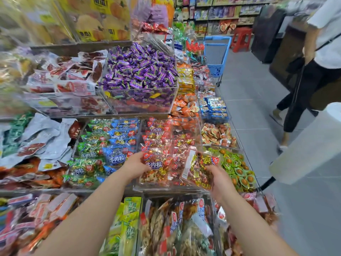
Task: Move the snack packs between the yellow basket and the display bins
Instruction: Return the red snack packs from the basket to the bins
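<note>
The left fingers (143,158) curl round the near-left edge of a red pack (156,164). It lies on top of the heap in the clear bin (156,187), so the left hand (135,166) is probably either seating it or lifting it out. The right fingers (210,168) are clamped on the lower corner of a gold pack (200,168), and the right hand (220,177) holds it tilted over the bin's right side. That looks like a pack kept ready while the other hand works.

Both packs are clear, crinkly bags of small foil-wrapped pieces. The red one has a bold blue-and-white label, and the gold one shows its white back seam. The yellow basket is out of view.
</note>
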The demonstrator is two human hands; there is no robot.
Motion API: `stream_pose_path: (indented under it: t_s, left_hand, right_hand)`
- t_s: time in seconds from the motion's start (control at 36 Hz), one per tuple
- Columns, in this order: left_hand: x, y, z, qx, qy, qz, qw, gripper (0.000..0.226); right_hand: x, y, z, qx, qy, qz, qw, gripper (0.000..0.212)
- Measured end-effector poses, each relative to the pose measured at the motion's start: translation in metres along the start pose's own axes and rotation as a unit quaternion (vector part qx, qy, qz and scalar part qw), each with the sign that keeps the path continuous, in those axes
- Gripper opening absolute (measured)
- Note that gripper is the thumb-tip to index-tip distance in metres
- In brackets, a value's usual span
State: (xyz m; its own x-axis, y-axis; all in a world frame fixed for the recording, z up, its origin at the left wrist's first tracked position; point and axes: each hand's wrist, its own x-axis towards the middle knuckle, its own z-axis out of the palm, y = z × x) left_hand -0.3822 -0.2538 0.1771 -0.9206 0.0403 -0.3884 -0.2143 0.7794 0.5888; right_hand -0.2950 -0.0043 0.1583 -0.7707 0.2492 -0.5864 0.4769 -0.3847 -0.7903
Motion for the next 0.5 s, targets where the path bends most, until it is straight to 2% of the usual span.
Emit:
stream_pose_path:
  t_s: [0.08,0.14,0.19,0.22,0.28,0.39,0.5]
  left_hand:
    - [-0.002,0.013,0.002,0.116,0.035,-0.018,0.992,0.091]
    - [-0.009,0.025,0.001,0.241,0.1,0.005,0.965,0.095]
    - [-0.01,0.033,0.007,0.389,0.158,0.113,0.901,0.106]
    - [-0.01,0.036,0.013,0.433,0.151,0.176,0.871,0.112]
    - [-0.008,0.04,0.028,0.466,0.097,0.248,0.844,0.117]
    - [0.005,0.035,0.047,0.48,0.053,0.21,0.85,0.117]
    - [0.014,0.019,0.05,0.493,0.059,0.167,0.852,0.124]
  right_hand:
    - [-0.001,0.001,-0.003,-0.021,0.0,-0.009,1.0,0.056]
    - [-0.001,0.001,-0.004,-0.039,-0.002,-0.024,0.999,0.06]
    - [-0.002,0.002,-0.004,-0.055,-0.003,-0.039,0.998,0.062]
    - [-0.002,0.002,-0.004,-0.062,-0.005,-0.045,0.997,0.063]
    - [-0.001,0.002,-0.003,-0.071,-0.007,-0.049,0.996,0.065]
    - [0.001,-0.001,-0.002,-0.07,-0.015,-0.042,0.997,0.068]
    - [0.002,-0.006,-0.005,-0.085,-0.005,-0.036,0.996,0.039]
